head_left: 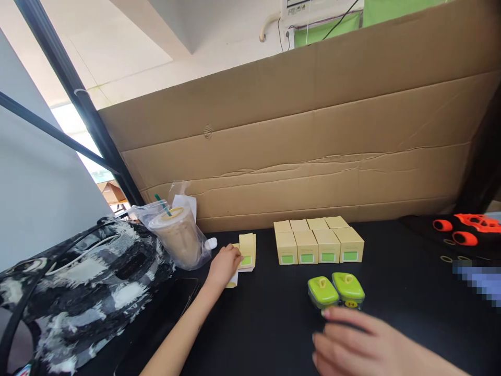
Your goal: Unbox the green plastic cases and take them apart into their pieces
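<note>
My left hand [225, 265] reaches to the flattened yellow cartons [247, 249], its fingers closed at the left edge of one that bears a green label. More of the flat card shows below the hand; its fingertips are partly hidden. Nearer to me, my right hand [352, 342] hovers with loosely bent fingers apart and nothing visible in them. Just beyond it stand two small clear containers with lime-green lids, a left one [323, 291] and a right one [348, 287], each with a yellowish knob on top.
Folded yellow boxes [318, 245] stand in two rows at the back. On the left are a bagged iced drink [178, 235], a black-and-white frayed bag [97, 287] and a dark tablet-like slab [160, 324]. Orange toy parts [465, 237] lie right; a cardboard wall [313, 136] rises behind.
</note>
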`<control>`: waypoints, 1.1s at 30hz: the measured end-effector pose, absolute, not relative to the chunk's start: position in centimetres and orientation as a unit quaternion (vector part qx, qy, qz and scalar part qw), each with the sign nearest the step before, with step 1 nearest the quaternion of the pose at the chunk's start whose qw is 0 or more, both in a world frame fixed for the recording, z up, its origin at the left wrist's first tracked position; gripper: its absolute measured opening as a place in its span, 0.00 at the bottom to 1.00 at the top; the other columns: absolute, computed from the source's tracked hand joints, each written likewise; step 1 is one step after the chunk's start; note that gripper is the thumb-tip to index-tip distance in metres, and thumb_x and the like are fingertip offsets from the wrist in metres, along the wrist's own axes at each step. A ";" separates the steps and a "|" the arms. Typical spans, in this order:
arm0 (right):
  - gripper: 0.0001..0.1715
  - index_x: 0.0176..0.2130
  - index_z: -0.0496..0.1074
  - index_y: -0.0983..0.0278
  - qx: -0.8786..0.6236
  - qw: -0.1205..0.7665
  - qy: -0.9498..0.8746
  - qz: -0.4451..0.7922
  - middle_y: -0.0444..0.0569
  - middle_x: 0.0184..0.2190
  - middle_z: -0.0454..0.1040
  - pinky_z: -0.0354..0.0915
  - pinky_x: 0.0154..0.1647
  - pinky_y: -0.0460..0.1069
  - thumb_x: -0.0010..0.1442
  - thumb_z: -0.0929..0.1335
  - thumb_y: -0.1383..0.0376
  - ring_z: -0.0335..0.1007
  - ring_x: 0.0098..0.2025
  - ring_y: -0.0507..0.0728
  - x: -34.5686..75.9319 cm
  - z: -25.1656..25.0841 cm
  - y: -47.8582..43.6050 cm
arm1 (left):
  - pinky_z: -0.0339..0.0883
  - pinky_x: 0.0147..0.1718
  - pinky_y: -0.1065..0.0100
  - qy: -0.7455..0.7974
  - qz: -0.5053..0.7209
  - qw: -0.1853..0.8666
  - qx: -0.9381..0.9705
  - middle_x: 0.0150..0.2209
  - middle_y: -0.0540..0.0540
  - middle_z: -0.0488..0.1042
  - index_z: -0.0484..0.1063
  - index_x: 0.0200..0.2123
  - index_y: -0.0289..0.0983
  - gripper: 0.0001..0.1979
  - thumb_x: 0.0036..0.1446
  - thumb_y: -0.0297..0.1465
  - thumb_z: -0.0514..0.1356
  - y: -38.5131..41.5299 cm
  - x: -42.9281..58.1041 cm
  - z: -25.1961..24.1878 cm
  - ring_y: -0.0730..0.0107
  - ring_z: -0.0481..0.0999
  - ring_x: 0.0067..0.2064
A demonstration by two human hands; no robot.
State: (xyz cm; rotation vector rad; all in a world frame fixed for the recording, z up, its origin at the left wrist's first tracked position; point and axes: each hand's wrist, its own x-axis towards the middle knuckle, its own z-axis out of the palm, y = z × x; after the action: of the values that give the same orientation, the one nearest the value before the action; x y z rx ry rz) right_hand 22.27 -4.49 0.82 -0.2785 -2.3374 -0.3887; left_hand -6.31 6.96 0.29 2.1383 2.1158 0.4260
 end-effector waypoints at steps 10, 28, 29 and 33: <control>0.09 0.37 0.72 0.66 -0.335 0.238 -0.889 -0.202 0.55 0.38 0.74 0.66 0.44 0.58 0.55 0.71 0.65 0.71 0.42 0.62 20.7 3.1 7.6 | 0.67 0.46 0.54 0.681 0.063 -0.029 0.729 0.46 0.39 0.73 0.68 0.48 0.33 0.18 0.61 0.40 0.56 4.8 -3.4 -0.4 0.57 0.73 0.48; 0.23 0.45 0.64 0.63 -0.327 0.298 -0.893 -0.083 0.54 0.45 0.72 0.66 0.48 0.58 0.50 0.72 0.70 0.67 0.48 0.62 20.3 3.0 5.6 | 0.66 0.46 0.50 0.578 0.286 -0.212 0.734 0.43 0.37 0.71 0.69 0.42 0.32 0.10 0.62 0.31 0.53 7.8 -5.3 -0.9 0.53 0.71 0.47; 0.24 0.48 0.63 0.62 -0.324 0.311 -0.891 -0.069 0.53 0.47 0.71 0.66 0.49 0.57 0.52 0.71 0.69 0.67 0.50 0.62 20.7 3.2 4.9 | 0.65 0.48 0.47 0.564 0.302 -0.212 0.739 0.44 0.36 0.70 0.68 0.44 0.32 0.11 0.62 0.31 0.52 7.7 -5.3 -0.5 0.50 0.70 0.48; 0.25 0.52 0.57 0.59 -0.311 0.353 -0.882 -0.024 0.53 0.50 0.69 0.66 0.51 0.56 0.57 0.68 0.67 0.65 0.53 0.59 22.2 3.0 1.9 | 0.57 0.56 0.44 0.495 0.345 -0.182 0.776 0.51 0.35 0.68 0.61 0.53 0.34 0.17 0.63 0.35 0.49 5.5 -4.1 0.8 0.49 0.66 0.56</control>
State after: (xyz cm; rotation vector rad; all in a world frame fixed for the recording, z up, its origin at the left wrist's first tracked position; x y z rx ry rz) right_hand 22.22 1.86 2.98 -0.8039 -2.2813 -0.0613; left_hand -4.05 5.47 0.80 2.7686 1.7672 1.2322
